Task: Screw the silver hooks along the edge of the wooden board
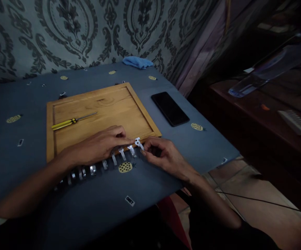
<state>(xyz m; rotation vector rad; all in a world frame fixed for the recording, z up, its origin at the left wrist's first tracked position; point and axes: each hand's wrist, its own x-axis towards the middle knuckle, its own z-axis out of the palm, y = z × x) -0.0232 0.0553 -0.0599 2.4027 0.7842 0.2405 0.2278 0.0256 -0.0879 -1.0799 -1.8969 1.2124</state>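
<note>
A row of several small metal clips lies on the blue cloth along the near edge of a wooden tray. My left hand rests over the row, fingers curled and pressed down by the clips near the tray's near right corner. My right hand pinches the last clip at the row's right end, its fingers closed on it. A yellow-handled screwdriver lies inside the tray at the left.
A black phone lies face up right of the tray. A blue cloth sits at the far edge by the patterned wall. The table's right edge drops to a tiled floor; a dark wooden cabinet stands at the right.
</note>
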